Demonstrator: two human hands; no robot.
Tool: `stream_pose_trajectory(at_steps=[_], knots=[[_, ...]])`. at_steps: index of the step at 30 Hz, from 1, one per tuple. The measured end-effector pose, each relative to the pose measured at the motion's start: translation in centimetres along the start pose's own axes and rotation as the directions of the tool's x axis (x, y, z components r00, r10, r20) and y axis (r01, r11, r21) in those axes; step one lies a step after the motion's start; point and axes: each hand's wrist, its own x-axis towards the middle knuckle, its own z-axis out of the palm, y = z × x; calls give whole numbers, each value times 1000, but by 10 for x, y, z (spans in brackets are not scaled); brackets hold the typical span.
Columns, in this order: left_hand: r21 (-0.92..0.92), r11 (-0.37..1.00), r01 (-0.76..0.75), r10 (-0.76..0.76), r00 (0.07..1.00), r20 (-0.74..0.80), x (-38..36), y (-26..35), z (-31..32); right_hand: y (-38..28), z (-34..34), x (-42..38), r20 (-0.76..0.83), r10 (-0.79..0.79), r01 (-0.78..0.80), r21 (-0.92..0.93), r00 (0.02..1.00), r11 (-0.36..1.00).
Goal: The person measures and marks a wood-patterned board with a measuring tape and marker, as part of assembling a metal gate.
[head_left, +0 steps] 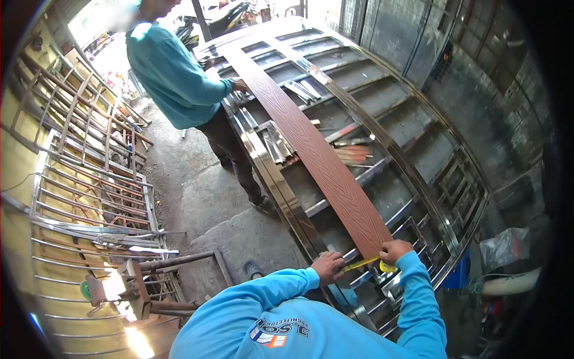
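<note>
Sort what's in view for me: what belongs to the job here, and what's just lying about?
Likely part of the job:
- yellow tape measure, between left hand and right hand
- brown plank
- metal frame under it

Seemingly just lying about:
- clear plastic bag
- loose metal strips
- motorbike

Metalworking workshop is being indicated by large metal frame (387, 141), loose strips (302, 92) on it, barred grilles (95, 185) lining yellow wall (18, 161).
</note>
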Motion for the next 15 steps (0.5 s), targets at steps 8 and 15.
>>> stream_pose_trajectory(at_steps=[8,15], knots=[[-349,908,233,-223,972,70,-106,-65,-182,-186,-28,-41,117,-135,66,466,984,882],[-629,684,368,-645,708,-287,-216,-151,-321,-336,-25,36,188,-419,208,649,888,732]])
